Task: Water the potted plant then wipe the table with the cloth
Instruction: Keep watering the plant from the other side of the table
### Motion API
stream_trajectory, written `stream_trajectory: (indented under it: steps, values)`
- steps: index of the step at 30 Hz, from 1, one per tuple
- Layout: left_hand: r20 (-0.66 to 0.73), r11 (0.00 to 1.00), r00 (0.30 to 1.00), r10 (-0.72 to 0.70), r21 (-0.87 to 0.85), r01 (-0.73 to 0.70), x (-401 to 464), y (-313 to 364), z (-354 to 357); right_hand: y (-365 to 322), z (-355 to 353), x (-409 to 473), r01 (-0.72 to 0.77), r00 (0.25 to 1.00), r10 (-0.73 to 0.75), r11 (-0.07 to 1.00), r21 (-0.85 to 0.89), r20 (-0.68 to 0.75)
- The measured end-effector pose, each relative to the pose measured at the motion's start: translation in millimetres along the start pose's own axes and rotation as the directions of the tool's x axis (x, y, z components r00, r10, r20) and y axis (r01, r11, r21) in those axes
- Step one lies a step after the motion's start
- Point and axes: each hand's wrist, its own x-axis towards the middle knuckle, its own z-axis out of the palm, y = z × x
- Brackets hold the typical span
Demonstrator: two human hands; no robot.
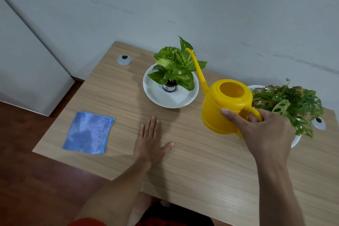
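My right hand (264, 134) grips the handle of a yellow watering can (220, 108). The can is upright at the table's right of middle, and its long spout (197, 68) reaches up over the leaves of a small potted plant (176, 68). That plant stands in a dark pot on a white saucer (156, 95) toward the back of the table. My left hand (152, 141) lies flat on the wooden table (192, 167), fingers spread, holding nothing. A folded blue cloth (89, 135) lies near the table's left front corner.
A second plant with holed leaves (291, 104) sits in a white dish at the right, just behind my right hand. Two round cable grommets (124, 59) (318, 123) are set into the tabletop. The wall runs close behind the table.
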Motion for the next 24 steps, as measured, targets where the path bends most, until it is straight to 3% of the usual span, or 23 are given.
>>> stream_trajectory:
  steps: [24]
  values:
    - [0.005,0.999,1.0,-0.007,-0.039,0.007,0,3,-4,-17,9,24,0.002,1.0,-0.002,1.0,-0.001,0.029]
